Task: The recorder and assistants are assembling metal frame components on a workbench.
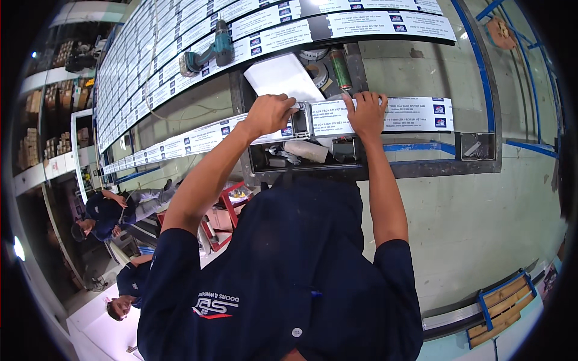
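My left hand (269,117) is closed around the end of a long film-covered aluminium profile (201,139), which runs off to the left. My right hand (366,115) rests over a second, film-covered profile (415,114), its thumb and fingers gripping across it. Between the hands the two profiles meet at a dark, hollow metal end (301,120). Whether they are joined there I cannot tell. Beneath them is an open tray in the bench frame (421,171), and a green can (340,71) lies just beyond my right hand.
White paper (283,78) and a roll of tape (318,73) lie in the tray. Past it, a teal cordless drill (221,47) sits on rows of film-covered profiles (162,66). Two other people (107,210) are at the left. A wooden-slatted rack (503,304) stands lower right.
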A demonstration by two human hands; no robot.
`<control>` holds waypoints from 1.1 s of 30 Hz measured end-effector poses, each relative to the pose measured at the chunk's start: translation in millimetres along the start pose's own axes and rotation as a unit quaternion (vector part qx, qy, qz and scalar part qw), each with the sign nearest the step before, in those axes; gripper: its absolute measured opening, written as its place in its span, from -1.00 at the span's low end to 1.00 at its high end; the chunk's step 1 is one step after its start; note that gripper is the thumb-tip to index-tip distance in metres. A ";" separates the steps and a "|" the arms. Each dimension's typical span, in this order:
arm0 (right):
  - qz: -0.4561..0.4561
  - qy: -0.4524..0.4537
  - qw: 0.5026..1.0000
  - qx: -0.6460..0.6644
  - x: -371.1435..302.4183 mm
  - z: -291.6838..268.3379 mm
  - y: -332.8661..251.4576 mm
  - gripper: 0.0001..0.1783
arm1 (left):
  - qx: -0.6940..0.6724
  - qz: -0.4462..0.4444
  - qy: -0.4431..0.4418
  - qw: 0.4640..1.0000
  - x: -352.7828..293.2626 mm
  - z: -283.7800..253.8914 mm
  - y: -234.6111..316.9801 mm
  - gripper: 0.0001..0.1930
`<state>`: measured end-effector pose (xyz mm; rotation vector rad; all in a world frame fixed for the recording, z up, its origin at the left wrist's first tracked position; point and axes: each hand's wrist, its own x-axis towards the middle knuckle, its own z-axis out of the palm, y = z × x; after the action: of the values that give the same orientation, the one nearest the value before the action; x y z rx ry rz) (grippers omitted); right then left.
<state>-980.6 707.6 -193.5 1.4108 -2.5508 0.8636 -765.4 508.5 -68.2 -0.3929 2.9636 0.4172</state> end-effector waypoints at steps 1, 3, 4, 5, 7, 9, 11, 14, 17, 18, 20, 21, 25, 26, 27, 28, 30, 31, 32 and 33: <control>0.002 0.001 1.000 0.000 0.5 1.1 0.6 -0.42 | 0.014 0.016 -0.010 1.000 1.3 -3.2 0.6 -0.81; -0.004 0.012 1.000 0.000 0.0 2.4 1.9 -0.42 | 0.023 0.025 -0.018 0.999 2.6 -5.7 2.4 -0.81; -0.004 0.013 1.000 0.002 0.3 2.1 1.2 -0.42 | 0.031 0.032 -0.025 0.999 2.1 -6.8 2.6 -0.81; -0.003 0.007 1.000 0.000 0.5 1.8 0.6 -0.43 | 0.032 0.031 -0.026 0.999 3.2 -8.0 1.9 -0.81; -0.004 0.001 1.000 -0.001 0.6 1.8 0.2 -0.43 | 0.050 0.029 -0.068 0.996 10.2 -10.6 -0.3 -0.79; -0.001 -0.001 1.000 -0.009 0.3 2.5 0.6 -0.44 | 0.069 0.041 -0.083 0.993 16.5 -12.5 -0.7 -0.79; -0.006 0.006 1.000 -0.011 0.0 3.5 -0.3 -0.44 | 0.101 0.056 -0.105 0.988 21.9 -15.0 0.8 -0.80; -0.008 0.011 1.000 -0.014 -1.0 3.3 -0.2 -0.46 | 0.148 0.081 -0.143 0.975 30.7 -17.8 8.8 -0.80; -0.008 0.013 1.000 -0.012 -1.2 3.9 1.4 -0.46 | 0.159 0.102 -0.135 0.973 23.5 -9.9 15.2 -0.80; -0.006 0.016 1.000 -0.011 -1.4 4.8 1.3 -0.46 | 0.171 0.113 -0.124 0.971 19.4 -6.1 16.1 -0.80; -0.006 0.007 1.000 -0.011 -1.3 3.7 -0.5 -0.46 | 0.173 0.112 -0.112 0.972 10.0 0.8 12.9 -0.79; -0.005 -0.001 1.000 -0.012 -0.9 3.3 -1.3 -0.46 | 0.163 0.108 -0.104 0.975 8.0 2.6 9.0 -0.79; -0.002 0.003 1.000 -0.013 -2.7 5.3 -0.1 -0.46 | 0.140 0.114 -0.116 0.977 25.8 -4.7 7.3 -0.82; -0.003 0.002 1.000 -0.018 -2.7 5.5 -0.7 -0.46 | 0.137 0.121 -0.126 0.975 32.3 -7.0 5.1 -0.83; -0.003 0.002 1.000 -0.024 -2.4 5.6 -0.9 -0.46 | 0.128 0.123 -0.111 0.978 36.3 -5.0 -0.2 -0.82; 0.000 0.002 1.000 -0.026 -2.0 5.0 0.1 -0.46 | 0.127 0.127 -0.112 0.977 42.5 -9.6 -1.8 -0.82; 0.004 -0.015 1.000 -0.015 -2.4 3.7 -0.6 -0.46 | 0.103 0.145 -0.149 0.973 50.9 -22.1 -1.0 -0.77; 0.008 -0.015 1.000 -0.014 -2.0 4.1 -1.8 -0.46 | 0.110 0.154 -0.161 0.969 55.6 -21.6 -1.8 -0.75; 0.007 -0.014 1.000 -0.019 -1.4 4.5 -2.7 -0.46 | 0.111 0.155 -0.164 0.968 58.9 -21.4 -2.8 -0.75; 0.006 -0.014 1.000 -0.023 -0.6 4.6 -3.2 -0.46 | 0.117 0.165 -0.169 0.965 61.6 -21.3 -3.8 -0.77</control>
<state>-976.8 704.2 -196.2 1.4046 -2.5848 0.7865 -825.2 484.2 -58.5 0.1849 2.6941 0.1402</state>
